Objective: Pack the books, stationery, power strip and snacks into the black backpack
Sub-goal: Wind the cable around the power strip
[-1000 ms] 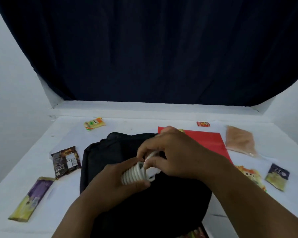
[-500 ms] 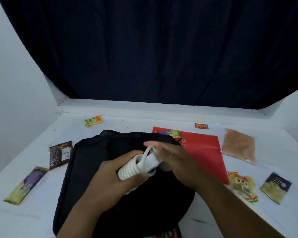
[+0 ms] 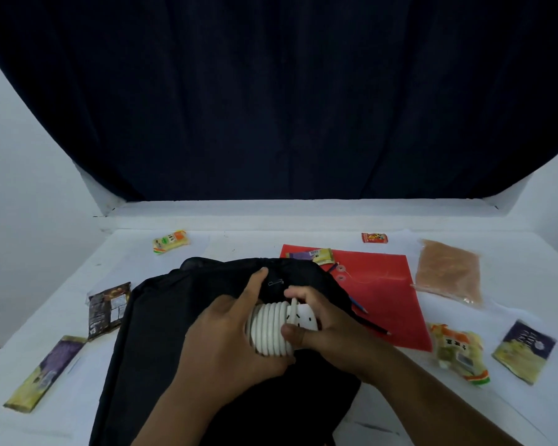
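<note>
Power strip (image 3: pixel 295 320), white with its cord (image 3: pixel 269 329) coiled tightly around it, sits at the middle of the head view, held above the black backpack (image 3: pixel 161 320) that lies flat on the white table (image 3: pixel 239 243). Left hand (image 3: pixel 232 346) wraps the coiled end from the 8 o'clock side, fingers curled under it and the thumb stretched up toward the bag's top edge. Right hand (image 3: pixel 332 333) grips the socket end from 4 o'clock, thumb across the front and fingers curled behind.

At 2 o'clock from the bag a red folder (image 3: pixel 380 294) lies flat, with a small purple-and-yellow packet (image 3: pixel 313 255) on its far corner and two pencils (image 3: pixel 372 326) on its near-left part. A clear bag of brown snack (image 3: pixel 448 272) lies just beyond the folder's right edge. An orange-and-yellow packet (image 3: pixel 458 349) and a purple-yellow sachet (image 3: pixel 525 349) lie at 3 o'clock. At 9 o'clock a dark brown wrapper (image 3: pixel 107 309) touches the bag's side, and a long purple-yellow bar (image 3: pixel 45 371) lies farther toward 8. A yellow snack packet (image 3: pixel 170 241) lies at 11 o'clock, a small red one (image 3: pixel 374 237) at 1.
</note>
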